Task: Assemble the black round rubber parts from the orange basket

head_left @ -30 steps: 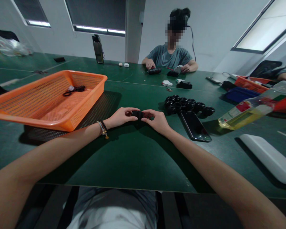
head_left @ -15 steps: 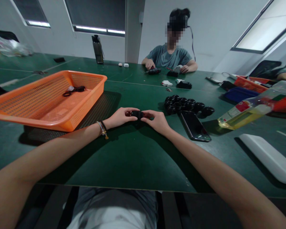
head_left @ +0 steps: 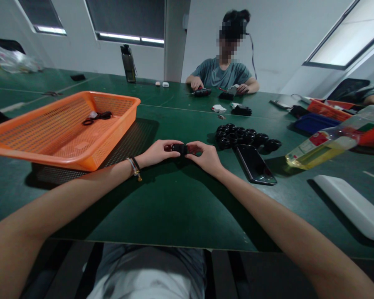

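Just above the green table (head_left: 137,220), a small black part (head_left: 179,148) is pinched between my two hands. My left hand (head_left: 158,153) closes thumb and fingers on its left end. From the other side, my right hand (head_left: 205,157) grips its right end. The part's exact kind cannot be made out, since fingertips cover both ends. Right of my right hand lies a cluster of several shiny black round parts (head_left: 239,136), with a dark-screened phone (head_left: 255,164) in front of them.
An orange perforated basket (head_left: 90,162) holding a coiled black cable (head_left: 96,117) stands on the left. To the right are a clear bottle of yellow liquid (head_left: 321,147) and a white slab-like object (head_left: 349,203). Across the table sits a person (head_left: 222,74) beside a black power tool (head_left: 202,92).
Both hands keep almost the same grip on the black part. The whole view has shifted very slightly; nothing else has visibly moved.
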`<state>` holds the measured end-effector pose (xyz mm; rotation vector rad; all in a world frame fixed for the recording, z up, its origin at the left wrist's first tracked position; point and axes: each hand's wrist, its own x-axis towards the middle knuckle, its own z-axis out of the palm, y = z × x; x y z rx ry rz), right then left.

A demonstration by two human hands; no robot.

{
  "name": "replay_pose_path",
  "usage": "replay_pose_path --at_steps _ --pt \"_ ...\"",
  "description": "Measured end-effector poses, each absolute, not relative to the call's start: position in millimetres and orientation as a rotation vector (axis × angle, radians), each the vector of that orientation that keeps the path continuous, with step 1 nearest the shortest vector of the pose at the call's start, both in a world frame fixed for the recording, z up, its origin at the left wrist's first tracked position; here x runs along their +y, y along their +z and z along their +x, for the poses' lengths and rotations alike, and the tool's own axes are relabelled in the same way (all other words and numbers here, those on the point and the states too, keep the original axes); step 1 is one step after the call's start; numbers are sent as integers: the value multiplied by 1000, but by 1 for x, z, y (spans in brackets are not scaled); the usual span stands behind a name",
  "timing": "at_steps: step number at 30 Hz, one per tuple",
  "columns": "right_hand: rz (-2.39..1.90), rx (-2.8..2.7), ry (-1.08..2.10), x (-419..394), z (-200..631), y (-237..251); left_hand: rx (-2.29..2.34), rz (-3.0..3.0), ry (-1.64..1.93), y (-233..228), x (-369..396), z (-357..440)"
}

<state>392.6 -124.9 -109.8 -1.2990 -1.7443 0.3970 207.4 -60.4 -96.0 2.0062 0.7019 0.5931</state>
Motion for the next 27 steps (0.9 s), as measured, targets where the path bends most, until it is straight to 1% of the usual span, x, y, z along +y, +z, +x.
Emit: replay_pose_path --at_steps 27 --pt "-1328 -1719 450 -124 392 -110 709 1996 600 -96 -61 207"
